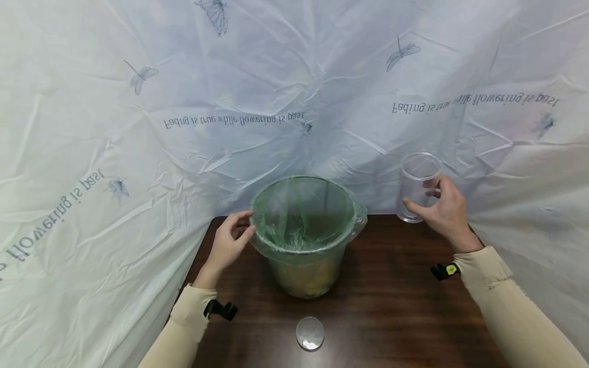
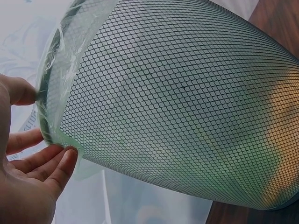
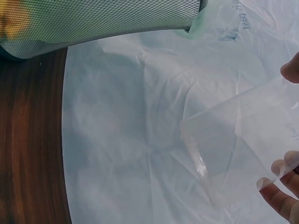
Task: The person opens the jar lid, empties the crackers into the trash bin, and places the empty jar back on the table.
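A mesh trash bin lined with a thin green plastic bag stands upright on the table. My left hand holds the left side of its rim, thumb and fingertips at the bag's folded edge; the left wrist view shows these fingers close up. Off to the right, my right hand grips a clear plastic jar, upright and raised beside the bin. Its wall looks see-through, with no contents visible. On the table in front of the bin lies a clear round lid.
The dark wooden table carries the bin and lid. A pale printed sheet hangs behind the table and along both sides. Something orange-yellow shows through the mesh low in the bin.
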Available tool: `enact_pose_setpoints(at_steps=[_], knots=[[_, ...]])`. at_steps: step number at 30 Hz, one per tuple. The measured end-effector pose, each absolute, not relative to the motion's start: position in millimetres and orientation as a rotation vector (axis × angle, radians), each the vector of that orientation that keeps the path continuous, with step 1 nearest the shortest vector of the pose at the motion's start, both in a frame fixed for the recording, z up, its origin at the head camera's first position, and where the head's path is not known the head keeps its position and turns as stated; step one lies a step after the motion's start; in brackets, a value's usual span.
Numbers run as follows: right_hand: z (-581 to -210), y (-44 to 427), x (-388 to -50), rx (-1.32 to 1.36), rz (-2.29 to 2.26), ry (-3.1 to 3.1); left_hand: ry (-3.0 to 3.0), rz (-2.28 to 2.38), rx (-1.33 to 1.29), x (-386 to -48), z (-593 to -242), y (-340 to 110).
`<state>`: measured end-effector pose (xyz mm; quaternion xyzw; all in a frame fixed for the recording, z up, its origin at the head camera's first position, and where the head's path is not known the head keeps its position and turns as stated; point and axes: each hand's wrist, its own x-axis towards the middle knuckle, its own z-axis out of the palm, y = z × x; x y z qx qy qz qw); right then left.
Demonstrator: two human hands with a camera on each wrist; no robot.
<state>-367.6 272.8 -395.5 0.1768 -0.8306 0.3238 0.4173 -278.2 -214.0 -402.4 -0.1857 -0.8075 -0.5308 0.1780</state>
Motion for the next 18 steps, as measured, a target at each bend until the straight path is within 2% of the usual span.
enact_pose_setpoints(at_steps=[18], knots=[[-405.2, 279.0, -364.5, 0.428, 0.818, -2.083, -2.289, -1.496, -0.524, -277.1, -401.2, -212.7]])
